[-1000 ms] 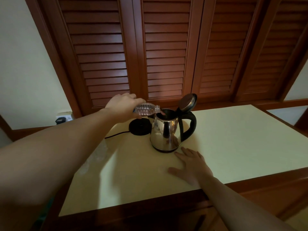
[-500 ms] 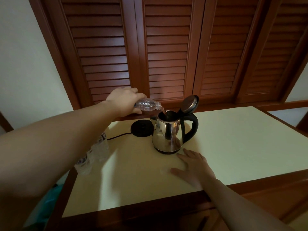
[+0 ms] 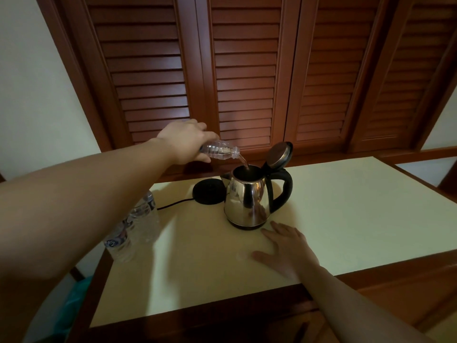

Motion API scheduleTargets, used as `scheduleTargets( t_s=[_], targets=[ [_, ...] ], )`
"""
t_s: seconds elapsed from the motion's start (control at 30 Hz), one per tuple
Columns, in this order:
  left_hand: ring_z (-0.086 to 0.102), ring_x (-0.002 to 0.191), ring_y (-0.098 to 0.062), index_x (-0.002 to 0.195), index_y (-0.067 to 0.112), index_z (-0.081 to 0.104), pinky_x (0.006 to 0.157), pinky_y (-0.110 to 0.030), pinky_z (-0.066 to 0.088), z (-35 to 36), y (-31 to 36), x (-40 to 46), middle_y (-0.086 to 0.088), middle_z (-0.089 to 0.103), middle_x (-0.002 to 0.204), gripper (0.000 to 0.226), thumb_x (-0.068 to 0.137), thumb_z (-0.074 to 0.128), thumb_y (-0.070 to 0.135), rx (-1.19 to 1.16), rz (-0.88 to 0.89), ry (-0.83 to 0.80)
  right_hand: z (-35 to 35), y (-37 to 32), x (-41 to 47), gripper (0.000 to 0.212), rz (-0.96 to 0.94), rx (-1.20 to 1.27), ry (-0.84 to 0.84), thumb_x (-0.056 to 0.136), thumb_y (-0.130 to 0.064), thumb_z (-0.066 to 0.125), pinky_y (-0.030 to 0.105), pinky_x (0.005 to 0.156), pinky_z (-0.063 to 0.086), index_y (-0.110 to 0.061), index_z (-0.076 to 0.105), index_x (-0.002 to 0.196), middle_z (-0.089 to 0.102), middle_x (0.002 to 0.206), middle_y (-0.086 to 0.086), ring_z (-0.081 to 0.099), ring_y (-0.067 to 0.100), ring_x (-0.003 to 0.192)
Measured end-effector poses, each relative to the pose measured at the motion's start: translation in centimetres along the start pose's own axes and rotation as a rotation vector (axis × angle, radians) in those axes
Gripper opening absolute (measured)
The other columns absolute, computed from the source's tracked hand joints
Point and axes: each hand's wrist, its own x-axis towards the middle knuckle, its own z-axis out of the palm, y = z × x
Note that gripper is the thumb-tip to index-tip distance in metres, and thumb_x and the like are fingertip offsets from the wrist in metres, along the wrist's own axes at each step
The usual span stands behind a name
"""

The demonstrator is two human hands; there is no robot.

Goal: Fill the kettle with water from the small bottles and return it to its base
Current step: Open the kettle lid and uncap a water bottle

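A shiny steel kettle (image 3: 248, 198) with a black handle stands on the cream table top (image 3: 346, 206), its lid (image 3: 280, 154) flipped up. My left hand (image 3: 186, 139) grips a small clear bottle (image 3: 220, 151) tilted nearly flat above the kettle's mouth, and a thin stream of water runs from its neck into the kettle. The round black base (image 3: 209, 193) with its cord lies just left of the kettle, behind it. My right hand (image 3: 288, 251) rests flat on the table in front of the kettle, fingers spread, holding nothing.
Two more small water bottles (image 3: 138, 226) stand at the table's left edge, partly hidden by my left forearm. Brown louvred doors (image 3: 247, 70) rise behind the table. A dark wooden rim (image 3: 197, 318) frames the table's near edge.
The bottle has lifted a little above the kettle's mouth and water now visibly pours in. The view has tilted, bringing the spare bottles on the left into sight. My right hand stays put.
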Motion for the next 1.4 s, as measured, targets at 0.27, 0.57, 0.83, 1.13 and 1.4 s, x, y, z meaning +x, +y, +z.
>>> scheduleTargets(
  t_s=[0.27, 0.57, 0.83, 1.13, 1.4],
  targets=[
    [0.054, 0.118, -0.024, 0.154, 0.032, 0.041, 0.089, -0.038, 0.047, -0.1, 0.1, 1.0, -0.002, 0.058, 0.126, 0.074, 0.091, 0.060, 0.066, 0.046, 0.056, -0.012, 0.0, 0.1, 0.0, 0.102, -0.001, 0.018, 0.002, 0.077, -0.098, 0.032, 0.042, 0.128, 0.005, -0.041, 0.025, 0.161, 0.012, 0.172, -0.010, 0.007, 0.014, 0.157],
    [0.052, 0.122, -0.026, 0.157, 0.033, 0.036, 0.093, -0.040, 0.044, -0.6, 0.3, 2.1, -0.003, 0.057, 0.129, 0.075, 0.093, 0.055, 0.066, 0.141, 0.137, -0.029, 0.3, 0.3, 0.1, 0.101, 0.001, 0.028, 0.019, 0.077, -0.098, 0.032, 0.040, 0.128, 0.004, -0.042, 0.027, 0.160, 0.013, 0.172, -0.011, 0.008, 0.014, 0.157],
    [0.048, 0.124, -0.025, 0.160, 0.034, 0.029, 0.093, -0.039, 0.041, -1.0, 0.8, 3.1, -0.005, 0.054, 0.134, 0.074, 0.096, 0.047, 0.067, 0.247, 0.215, -0.044, 0.2, 0.2, 0.0, 0.100, 0.008, 0.041, 0.009, 0.077, -0.097, 0.033, 0.040, 0.128, 0.005, -0.041, 0.027, 0.161, 0.013, 0.172, -0.011, 0.008, 0.013, 0.157],
    [0.047, 0.121, -0.023, 0.159, 0.035, 0.030, 0.092, -0.038, 0.038, -1.0, 2.2, 3.6, -0.002, 0.053, 0.133, 0.071, 0.097, 0.049, 0.065, 0.324, 0.298, -0.018, 0.1, 0.2, -0.1, 0.098, -0.005, 0.028, 0.009, 0.080, -0.094, 0.032, 0.041, 0.128, 0.005, -0.039, 0.028, 0.161, 0.013, 0.172, -0.010, 0.008, 0.014, 0.157],
    [0.048, 0.124, -0.025, 0.158, 0.036, 0.032, 0.099, -0.042, 0.040, 0.6, 2.5, 2.9, -0.004, 0.053, 0.134, 0.071, 0.096, 0.052, 0.065, 0.166, 0.166, -0.041, 0.1, 0.2, -0.2, 0.097, -0.007, 0.024, 0.007, 0.080, -0.095, 0.030, 0.041, 0.128, 0.004, -0.040, 0.027, 0.161, 0.013, 0.172, -0.010, 0.008, 0.014, 0.157]
  ],
)
